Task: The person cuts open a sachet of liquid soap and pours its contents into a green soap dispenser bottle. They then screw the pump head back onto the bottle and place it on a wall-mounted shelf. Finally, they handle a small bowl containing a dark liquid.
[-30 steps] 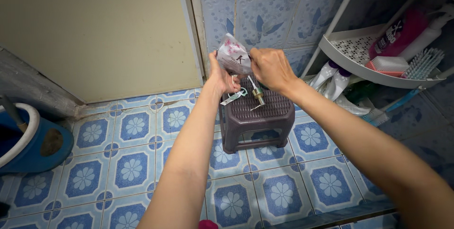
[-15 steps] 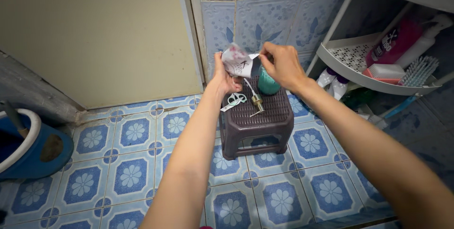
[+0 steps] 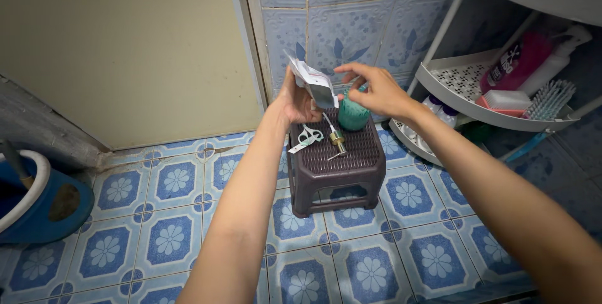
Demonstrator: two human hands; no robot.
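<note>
The left hand (image 3: 295,100) now alone pinches the white plastic refill pouch (image 3: 311,80), tilted over the green bottle (image 3: 352,112), since the right hand (image 3: 370,90) has let go, fingers spread.

pouch (image 3: 311,82): white refill sachet, tilted, raised above the bottle
bottle (image 3: 353,113): teal, upright, uncapped, standing at the stool's back edge

right hand (image 3: 375,94) off pouch (image 3: 311,82), pouch tilted

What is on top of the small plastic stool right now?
On the stool: a green bottle, scissors and a pump head. The bottle's neck is hidden behind the right hand and pouch.
</note>
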